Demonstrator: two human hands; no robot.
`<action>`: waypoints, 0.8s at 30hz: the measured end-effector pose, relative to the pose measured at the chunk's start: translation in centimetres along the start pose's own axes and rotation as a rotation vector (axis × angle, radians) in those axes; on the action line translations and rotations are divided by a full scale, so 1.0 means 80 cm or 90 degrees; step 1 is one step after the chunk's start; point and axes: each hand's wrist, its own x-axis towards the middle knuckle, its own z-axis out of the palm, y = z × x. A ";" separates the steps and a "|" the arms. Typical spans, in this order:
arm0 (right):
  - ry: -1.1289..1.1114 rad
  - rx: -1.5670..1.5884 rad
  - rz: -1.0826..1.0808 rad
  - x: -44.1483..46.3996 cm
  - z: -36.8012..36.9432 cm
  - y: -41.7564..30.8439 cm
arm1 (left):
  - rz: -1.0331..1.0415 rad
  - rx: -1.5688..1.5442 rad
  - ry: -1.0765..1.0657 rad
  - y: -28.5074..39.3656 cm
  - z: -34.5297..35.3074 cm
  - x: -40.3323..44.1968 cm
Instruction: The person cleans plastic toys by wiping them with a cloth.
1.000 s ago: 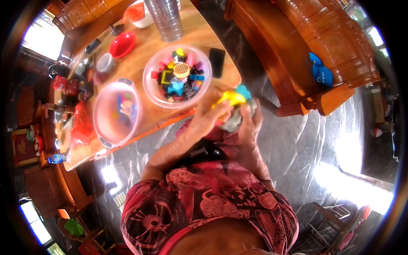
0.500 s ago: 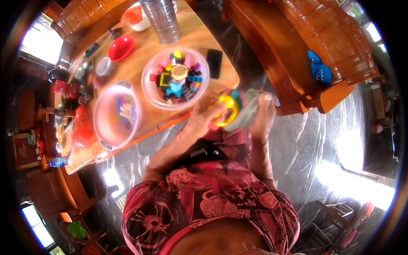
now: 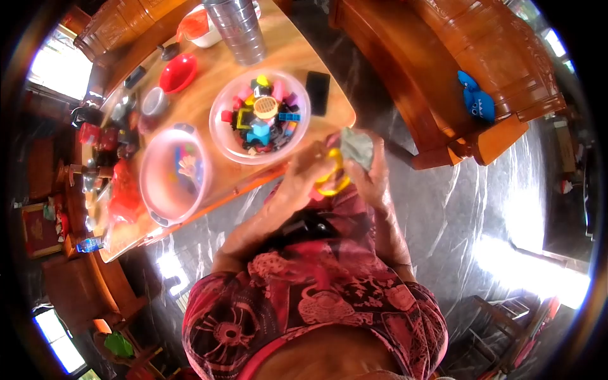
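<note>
My left hand [image 3: 306,174] is closed around a yellow toy [image 3: 334,180] with a curved, ring-like shape; part of it hides behind my fingers. A grey-green cloth [image 3: 357,147] is bunched in my right hand [image 3: 375,176], which is pressed close beside the toy. Both hands are over my lap, just off the table's near edge. The closest thing on the table is a clear round tub [image 3: 216,130] full of colourful toy pieces [image 3: 259,130].
On the wooden table [image 3: 285,38] stand a pink basin [image 3: 152,183] with a few pieces inside, a red bowl [image 3: 178,73], a steel tumbler [image 3: 237,31] and a black phone [image 3: 318,92]. A wooden bench [image 3: 405,82] at right carries a blue toy [image 3: 478,104].
My right hand has drawn in toward my left, and the cloth is now gathered up rather than hanging loose. The yellow toy has turned in my left hand.
</note>
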 end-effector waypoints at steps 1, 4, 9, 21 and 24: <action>0.022 0.006 -0.008 0.000 0.000 -0.001 | 0.000 -0.001 -0.001 0.002 0.002 0.001; 0.091 -0.027 -0.015 -0.001 0.001 0.000 | -0.010 0.045 -0.122 0.008 0.003 0.004; 0.179 -0.021 0.040 -0.004 0.006 0.033 | -0.030 0.063 -0.086 -0.002 0.003 0.005; 0.168 0.587 0.195 0.004 0.006 0.018 | 0.105 0.073 0.124 0.000 -0.006 0.011; 0.084 0.632 0.208 -0.018 0.025 0.026 | 0.169 0.131 0.146 -0.012 -0.002 0.017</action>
